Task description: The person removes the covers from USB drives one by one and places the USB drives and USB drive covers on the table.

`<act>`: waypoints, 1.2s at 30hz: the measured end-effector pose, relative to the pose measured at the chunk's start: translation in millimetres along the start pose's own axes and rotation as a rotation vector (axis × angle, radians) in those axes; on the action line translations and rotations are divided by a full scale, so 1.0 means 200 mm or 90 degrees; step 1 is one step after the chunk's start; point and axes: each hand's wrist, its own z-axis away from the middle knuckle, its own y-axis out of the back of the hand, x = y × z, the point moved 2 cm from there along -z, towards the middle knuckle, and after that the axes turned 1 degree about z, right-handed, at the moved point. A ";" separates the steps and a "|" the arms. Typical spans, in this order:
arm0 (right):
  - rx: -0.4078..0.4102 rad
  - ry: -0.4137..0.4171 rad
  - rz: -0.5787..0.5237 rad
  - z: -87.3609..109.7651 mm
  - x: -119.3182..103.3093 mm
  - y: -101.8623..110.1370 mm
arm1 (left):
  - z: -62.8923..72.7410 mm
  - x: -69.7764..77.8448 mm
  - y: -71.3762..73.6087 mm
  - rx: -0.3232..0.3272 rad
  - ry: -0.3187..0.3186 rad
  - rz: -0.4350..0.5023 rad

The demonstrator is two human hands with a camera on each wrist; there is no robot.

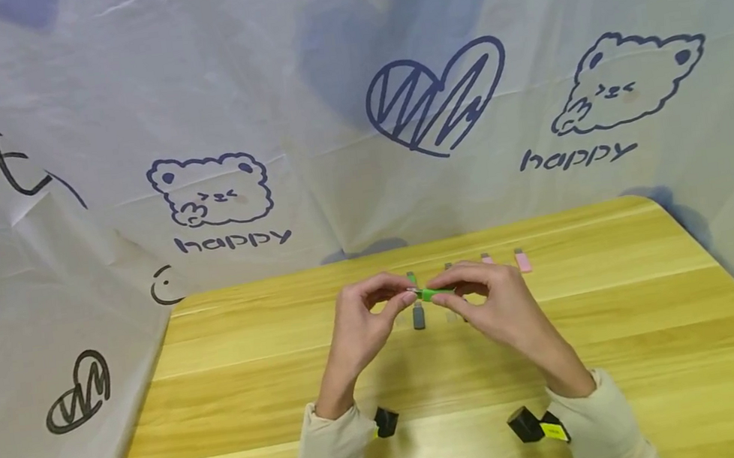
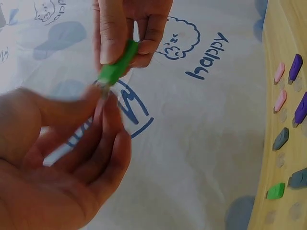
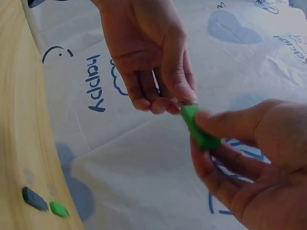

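Note:
Both hands meet above the table, working on a small green USB flash drive [image 1: 438, 293]. Thumb and fingers of my right hand [image 1: 498, 308] pinch its green body, also seen close in the right wrist view [image 3: 199, 129]. My left hand [image 1: 365, 327] pinches with thumb and fingertips at the silvery end of the drive, largely hidden by the fingers [image 2: 98, 103]. Below and behind the hands, a dark grey flash drive [image 1: 419, 317] and another green flash drive [image 3: 59, 209] lie on the wooden table.
Further flash drives lie in rows on the table [image 1: 236, 395]: pink ones [image 1: 523, 260], purple ones [image 2: 295, 67] and grey ones [image 2: 281, 139]. Small, faint clear pieces [image 2: 271, 217] lie beside them. A printed white cloth [image 1: 308, 190] hangs behind the table.

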 end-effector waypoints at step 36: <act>0.067 -0.485 0.188 0.20 0.79 0.35 | -0.03 -0.13 0.04 0.020 0.043 -0.029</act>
